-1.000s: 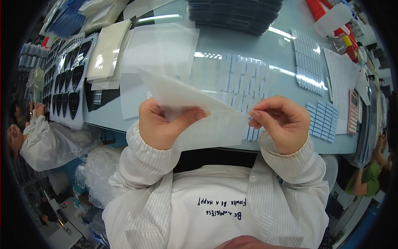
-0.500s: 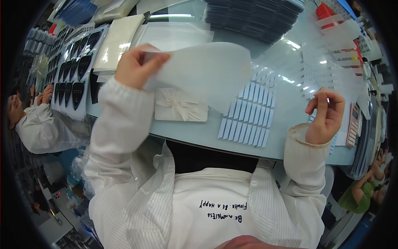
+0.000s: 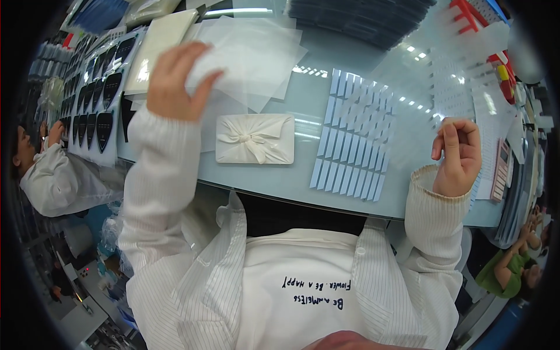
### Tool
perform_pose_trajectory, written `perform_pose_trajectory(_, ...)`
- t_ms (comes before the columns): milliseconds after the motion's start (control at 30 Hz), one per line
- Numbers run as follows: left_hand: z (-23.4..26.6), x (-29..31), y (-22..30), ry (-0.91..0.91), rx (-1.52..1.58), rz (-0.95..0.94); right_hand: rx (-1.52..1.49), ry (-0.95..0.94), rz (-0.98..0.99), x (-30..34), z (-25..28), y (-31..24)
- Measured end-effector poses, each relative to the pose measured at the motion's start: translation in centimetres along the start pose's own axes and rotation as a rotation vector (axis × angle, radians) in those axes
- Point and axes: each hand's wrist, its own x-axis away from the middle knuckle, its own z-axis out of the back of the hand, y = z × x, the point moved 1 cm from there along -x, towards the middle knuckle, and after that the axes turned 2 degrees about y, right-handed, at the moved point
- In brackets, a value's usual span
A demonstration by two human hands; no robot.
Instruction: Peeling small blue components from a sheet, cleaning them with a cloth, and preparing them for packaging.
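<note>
My left hand is raised over the table's left side with thumb and fingers apart, holding nothing. Below and beside it lie loose translucent sheets, overlapping at angles. A white cloth-wrapped flat box, tied with a knot, sits on the table in front of me. To its right, rows of narrow light-blue strips form a slanted block. My right hand is held up near the right edge, thumb and fingertips pressed together. Whether it pinches anything is unclear; glare and translucent film lie beyond it.
A cream packet and sheets of black shield-shaped pieces lie at left, near a co-worker. Dark stacked pieces stand at the back. A pink calculator and red rack are at right.
My left hand has let go of the translucent sheet, which now lies on the others at the back left. The wrapped box and strips are uncovered. My right hand stays pinched, nearly still.
</note>
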Motion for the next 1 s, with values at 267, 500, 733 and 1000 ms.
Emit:
perform_pose_trajectory(267,5.6,7.2,11.3,-0.497,0.251,-0.059,-0.071,-0.197,-0.364,0.2,0.0,2.1)
perform_pose_trajectory(500,7.5,8.8,12.1,-0.352,0.403,-0.205,-0.034,-0.322,-0.52,0.9,-0.5,1.8)
perform_pose_trajectory(733,6.3,8.3,15.5,-0.456,0.701,-0.194,0.013,-0.334,-0.511,2.2,-0.1,1.4)
perform_pose_trajectory(1000,4.2,8.4,15.3,-0.333,0.49,-0.328,0.023,-0.331,-0.482,2.4,0.2,1.8)
